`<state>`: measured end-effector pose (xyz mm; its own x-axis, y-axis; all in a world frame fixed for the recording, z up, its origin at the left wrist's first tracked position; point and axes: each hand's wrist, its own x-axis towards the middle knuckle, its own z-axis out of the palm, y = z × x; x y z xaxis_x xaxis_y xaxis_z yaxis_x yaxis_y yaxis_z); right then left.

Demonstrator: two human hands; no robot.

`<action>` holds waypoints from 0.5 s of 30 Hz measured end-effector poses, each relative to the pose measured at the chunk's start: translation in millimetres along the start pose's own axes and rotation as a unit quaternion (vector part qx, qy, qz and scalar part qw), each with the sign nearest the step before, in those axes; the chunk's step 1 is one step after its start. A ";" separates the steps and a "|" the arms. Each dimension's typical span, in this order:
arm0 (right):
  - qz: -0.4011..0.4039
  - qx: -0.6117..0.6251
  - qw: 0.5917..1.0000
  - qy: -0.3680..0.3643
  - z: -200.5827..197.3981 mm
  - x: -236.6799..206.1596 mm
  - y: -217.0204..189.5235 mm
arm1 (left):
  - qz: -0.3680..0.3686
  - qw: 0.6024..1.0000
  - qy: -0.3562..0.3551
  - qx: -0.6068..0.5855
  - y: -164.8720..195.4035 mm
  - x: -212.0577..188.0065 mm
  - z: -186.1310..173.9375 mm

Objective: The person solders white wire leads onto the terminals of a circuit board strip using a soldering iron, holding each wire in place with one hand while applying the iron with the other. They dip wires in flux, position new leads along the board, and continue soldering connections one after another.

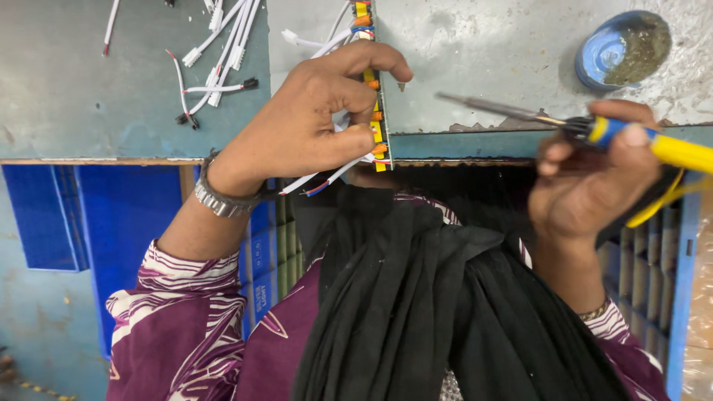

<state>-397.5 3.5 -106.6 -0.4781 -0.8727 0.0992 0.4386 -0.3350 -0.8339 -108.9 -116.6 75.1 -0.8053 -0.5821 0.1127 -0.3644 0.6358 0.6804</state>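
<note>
My left hand pinches white wires against a narrow yellow circuit strip with orange parts, which lies lengthwise on the grey bench. My right hand grips a soldering iron with a blue and yellow handle. Its metal tip points left and hovers a little to the right of the strip, apart from it. A metal watch sits on my left wrist.
A loose pile of white connector wires lies at the back left of the bench. A round blue tin holding dark paste stands at the back right. Blue plastic crates sit below the bench edge. Black cloth covers my lap.
</note>
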 end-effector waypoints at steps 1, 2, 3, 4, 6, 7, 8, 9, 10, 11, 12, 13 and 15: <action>-0.037 -0.029 0.999 0.011 -5.4 1.3 -0.5 | 0.006 1.000 0.002 -0.001 -2.2 -0.9 0.1; -0.072 -0.059 0.995 0.024 -10.9 2.7 -1.0 | 0.013 1.000 0.004 -0.002 -3.9 -2.5 -0.2; -0.100 -0.074 0.992 0.033 -17.0 5.9 -2.4 | 0.026 1.000 0.006 -0.005 -5.4 -4.2 -1.3; -0.118 -0.094 0.988 0.038 -23.3 7.7 -4.9 | 0.038 0.999 0.008 -0.008 -7.0 -6.5 -3.3; -0.145 -0.139 0.979 0.043 -34.1 11.4 -10.8 | 0.049 0.999 0.009 -0.014 -9.8 -9.7 -6.0; -0.146 -0.155 0.976 0.041 -37.7 12.9 -13.1 | 0.046 0.999 0.008 -0.017 -11.0 -11.0 -7.0; -0.148 -0.171 0.973 0.039 -40.3 14.5 -15.8 | 0.044 0.999 0.007 -0.020 -12.4 -12.1 -7.7; -0.142 -0.179 0.973 0.035 -41.3 16.0 -18.6 | 0.042 0.999 0.007 -0.024 -13.4 -12.8 -8.2; -0.134 -0.189 0.972 0.026 -40.5 17.1 -20.1 | 0.039 0.999 0.007 -0.028 -14.7 -14.2 -9.2; -0.125 -0.199 0.972 0.018 -38.9 18.1 -21.8 | 0.036 0.999 0.008 -0.029 -16.1 -15.5 -9.4; -0.113 -0.211 0.971 0.005 -36.2 19.0 -24.6 | 0.034 0.999 0.010 -0.031 -17.0 -16.4 -9.7; -0.113 -0.231 0.966 -0.008 -32.7 19.0 -26.4 | 0.032 0.999 0.013 -0.032 -18.6 -16.8 -9.0; -0.126 -0.276 0.952 -0.034 -24.6 17.6 -30.6 | 0.036 0.999 0.017 -0.032 -21.5 -17.9 -8.2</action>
<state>-438.1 7.1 -92.7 -0.4570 -0.8167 0.3524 -0.1589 -0.3149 -0.9357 -82.8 -124.0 64.4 -0.8110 -0.5542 0.1873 -0.2746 0.6434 0.7146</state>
